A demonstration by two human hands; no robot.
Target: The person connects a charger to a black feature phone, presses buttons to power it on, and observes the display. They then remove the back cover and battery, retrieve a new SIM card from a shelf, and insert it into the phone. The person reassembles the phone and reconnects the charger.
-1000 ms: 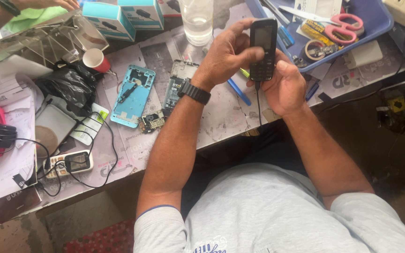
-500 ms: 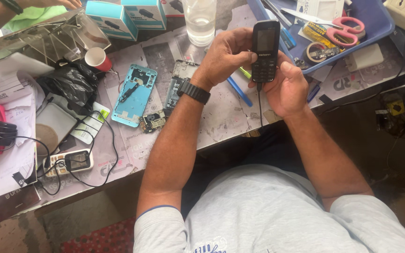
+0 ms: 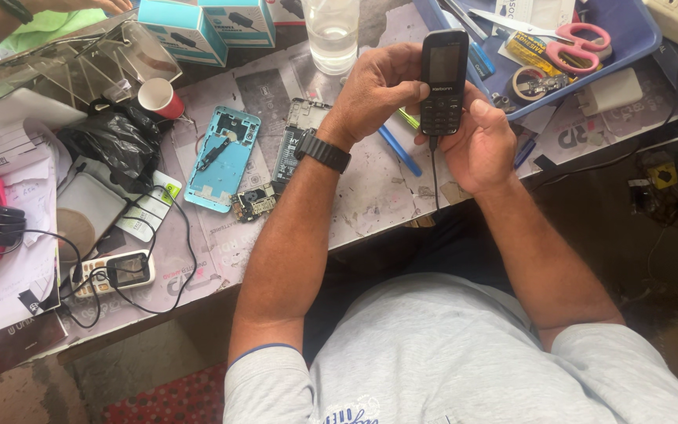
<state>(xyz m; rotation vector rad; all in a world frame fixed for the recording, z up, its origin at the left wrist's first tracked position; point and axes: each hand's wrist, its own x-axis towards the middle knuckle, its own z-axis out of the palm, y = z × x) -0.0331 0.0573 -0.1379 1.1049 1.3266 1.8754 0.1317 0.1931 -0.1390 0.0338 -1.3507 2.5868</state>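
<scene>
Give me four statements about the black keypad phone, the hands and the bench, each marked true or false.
1. Both hands, left hand and right hand, hold the black keypad phone. True.
2. The phone's screen is lit. False: it is dark.
3. A light blue phone shell lies on the table. True.
4. The pink-handled scissors lie beside the red cup. False: they lie in the blue tray.

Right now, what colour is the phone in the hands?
Black phone, clearest in the head view.
</scene>
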